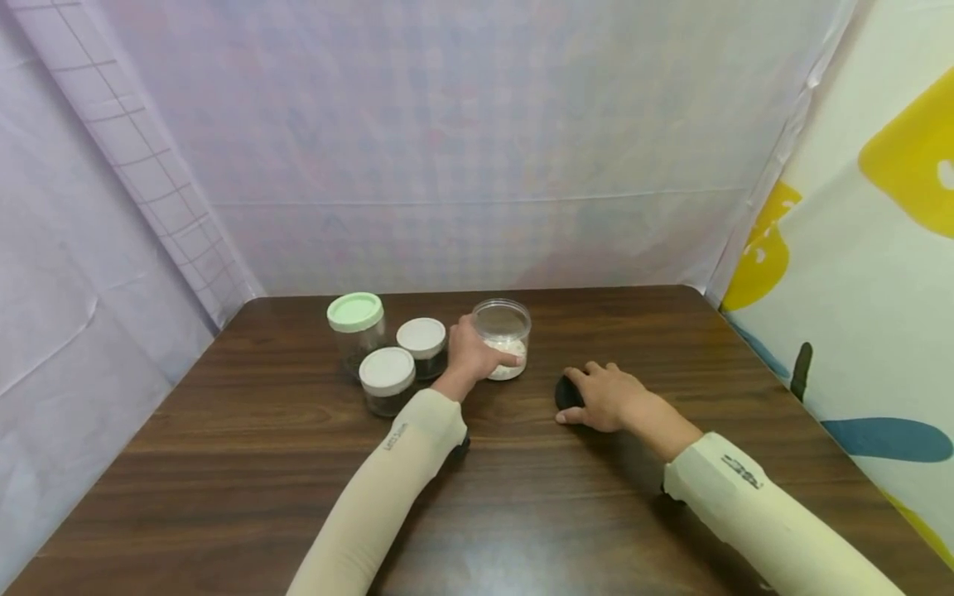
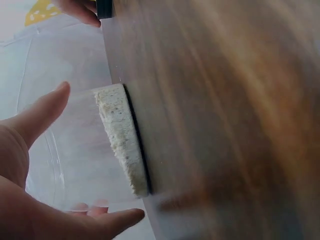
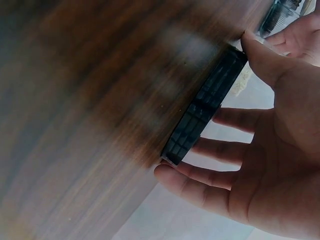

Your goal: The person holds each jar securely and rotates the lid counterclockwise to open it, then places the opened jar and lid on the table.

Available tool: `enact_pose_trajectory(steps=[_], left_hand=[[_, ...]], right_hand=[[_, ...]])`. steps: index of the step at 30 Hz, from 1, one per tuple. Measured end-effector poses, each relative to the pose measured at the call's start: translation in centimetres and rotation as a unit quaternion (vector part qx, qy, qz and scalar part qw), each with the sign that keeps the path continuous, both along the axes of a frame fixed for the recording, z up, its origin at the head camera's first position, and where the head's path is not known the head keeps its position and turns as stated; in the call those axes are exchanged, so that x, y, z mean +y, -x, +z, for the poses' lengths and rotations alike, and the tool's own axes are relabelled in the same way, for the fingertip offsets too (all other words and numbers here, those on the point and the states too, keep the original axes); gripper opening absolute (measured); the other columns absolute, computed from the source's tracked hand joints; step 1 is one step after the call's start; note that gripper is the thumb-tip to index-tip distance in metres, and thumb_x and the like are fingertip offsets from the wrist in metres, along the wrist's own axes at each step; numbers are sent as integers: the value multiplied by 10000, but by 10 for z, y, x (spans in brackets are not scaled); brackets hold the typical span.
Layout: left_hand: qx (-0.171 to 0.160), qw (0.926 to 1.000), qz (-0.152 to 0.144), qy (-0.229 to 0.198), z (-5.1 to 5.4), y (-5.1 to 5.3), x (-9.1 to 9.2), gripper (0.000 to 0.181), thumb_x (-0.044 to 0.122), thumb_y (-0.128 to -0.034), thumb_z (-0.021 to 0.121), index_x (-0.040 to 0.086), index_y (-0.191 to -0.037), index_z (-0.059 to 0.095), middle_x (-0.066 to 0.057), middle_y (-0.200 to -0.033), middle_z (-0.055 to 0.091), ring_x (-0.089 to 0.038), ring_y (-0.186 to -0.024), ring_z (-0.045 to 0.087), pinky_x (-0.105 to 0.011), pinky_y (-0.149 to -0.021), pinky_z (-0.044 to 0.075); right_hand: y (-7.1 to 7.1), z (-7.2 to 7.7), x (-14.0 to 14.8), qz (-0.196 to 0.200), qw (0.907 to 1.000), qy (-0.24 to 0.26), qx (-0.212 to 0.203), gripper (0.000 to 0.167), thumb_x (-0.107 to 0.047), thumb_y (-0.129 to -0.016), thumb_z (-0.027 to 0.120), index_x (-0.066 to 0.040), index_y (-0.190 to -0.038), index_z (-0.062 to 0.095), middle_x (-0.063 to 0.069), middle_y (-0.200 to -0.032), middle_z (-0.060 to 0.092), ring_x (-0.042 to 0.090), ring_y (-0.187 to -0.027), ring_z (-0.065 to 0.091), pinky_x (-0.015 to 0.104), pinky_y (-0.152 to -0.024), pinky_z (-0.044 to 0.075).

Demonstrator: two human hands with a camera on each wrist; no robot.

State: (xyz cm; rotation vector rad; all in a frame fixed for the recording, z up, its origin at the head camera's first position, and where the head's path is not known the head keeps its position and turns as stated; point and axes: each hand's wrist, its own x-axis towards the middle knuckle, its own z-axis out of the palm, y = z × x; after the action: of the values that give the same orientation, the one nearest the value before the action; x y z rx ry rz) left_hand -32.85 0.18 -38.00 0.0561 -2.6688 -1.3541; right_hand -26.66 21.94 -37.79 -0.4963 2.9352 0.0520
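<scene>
A clear jar (image 1: 509,331) without a lid stands upright near the middle of the table, with a whitish, crumbly-looking layer (image 2: 120,137) at its bottom. My left hand (image 1: 473,356) holds it from the left side, thumb in front and fingers around the back. To the right, a round black lid (image 1: 569,393) lies at table level under my right hand (image 1: 609,399). In the right wrist view, thumb and fingers grip the ribbed rim of that lid (image 3: 205,105) at its edges. The palm covers part of the lid in the head view.
Left of the open jar stand a tall jar with a light green lid (image 1: 355,313) and two short jars with white lids, one behind (image 1: 421,335) and one in front (image 1: 387,370). The brown wooden table (image 1: 246,463) ends at a cloth backdrop (image 1: 462,149).
</scene>
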Motion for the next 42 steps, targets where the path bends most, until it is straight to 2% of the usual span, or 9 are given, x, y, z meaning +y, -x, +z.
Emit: enact_pose_trajectory(steps=[11, 16, 19, 21, 25, 28, 32, 36, 42], left_hand=[[-163, 9998, -73, 45, 4, -5, -3, 1235, 270, -610, 1000, 80, -1562, 237, -235, -1484, 424, -399, -1345, 469, -469, -1125, 416], [-175, 9994, -176, 238, 11, -15, -5, 1285, 270, -638, 987, 157, -1608, 152, -216, -1555, 297, -423, -1331, 466, -505, -1076, 454], [-159, 9971, -471, 583, 22, -29, -10, 1250, 285, -670, 969, 180, -1614, 155, -189, -1585, 254, -416, -1344, 459, -518, -1058, 464], [-135, 9927, -771, 913, 33, -41, -15, 1182, 316, -703, 947, 152, -1603, 199, -192, -1571, 286, -409, -1343, 467, -523, -1060, 460], [81, 9765, -1366, 1668, 57, -62, -37, 890, 397, -812, 851, 89, -1514, 399, -168, -1438, 504, -354, -1276, 539, -497, -1053, 457], [291, 9692, -1574, 1872, 73, -73, -61, 640, 410, -888, 766, 90, -1397, 545, -124, -1292, 649, -314, -1180, 627, -471, -993, 501], [434, 9710, -1442, 1855, 83, -81, -96, 517, 407, -949, 693, 105, -1355, 584, -115, -1308, 659, -320, -1184, 635, -494, -954, 520], [495, 9720, -1141, 1992, 76, -83, -124, 567, 409, -970, 660, 63, -1404, 544, -158, -1392, 594, -362, -1243, 578, -544, -984, 487], [-184, 9648, -567, 2561, 58, -91, -151, 798, 504, -918, 683, 11, -1476, 396, -296, -1353, 531, -495, -1199, 555, -615, -912, 483]], right_hand=[[-3, 2, -1, 25, 10000, -14, -6, 845, -626, -931, 604, -75, -1538, 396, 268, -1456, 488, 503, -1259, 518, 621, -991, 476], [-2, -1, -1, 34, 10000, 3, 8, 846, -628, -929, 608, -77, -1537, 400, 265, -1447, 502, 491, -1252, 532, 615, -996, 475], [-1, -1, 0, -2, 10000, 9, 8, 846, -630, -927, 610, -81, -1537, 400, 266, -1454, 497, 494, -1259, 527, 623, -992, 475], [-1, -2, 1, -38, 10000, 18, 15, 850, -633, -925, 610, -83, -1539, 397, 267, -1466, 488, 496, -1267, 523, 627, -991, 474], [-1, -2, 1, -52, 10000, 43, 45, 858, -638, -921, 611, -83, -1539, 395, 272, -1483, 474, 495, -1277, 523, 629, -987, 477], [-2, -2, 0, -37, 10000, 69, 50, 863, -640, -921, 610, -76, -1536, 393, 272, -1483, 476, 489, -1272, 533, 624, -980, 483], [-2, 1, -2, -56, 10000, 71, 25, 870, -650, -916, 610, -50, -1512, 408, 269, -1453, 505, 472, -1233, 570, 614, -945, 507], [-3, 5, -2, -141, 9999, 42, -25, 857, -642, -914, 619, -44, -1496, 423, 270, -1439, 515, 465, -1227, 578, 619, -929, 511], [-3, 6, -2, -125, 9995, 155, -258, 888, -659, -912, 607, -56, -1527, 391, 305, -1480, 456, 499, -1263, 541, 646, -956, 484]])
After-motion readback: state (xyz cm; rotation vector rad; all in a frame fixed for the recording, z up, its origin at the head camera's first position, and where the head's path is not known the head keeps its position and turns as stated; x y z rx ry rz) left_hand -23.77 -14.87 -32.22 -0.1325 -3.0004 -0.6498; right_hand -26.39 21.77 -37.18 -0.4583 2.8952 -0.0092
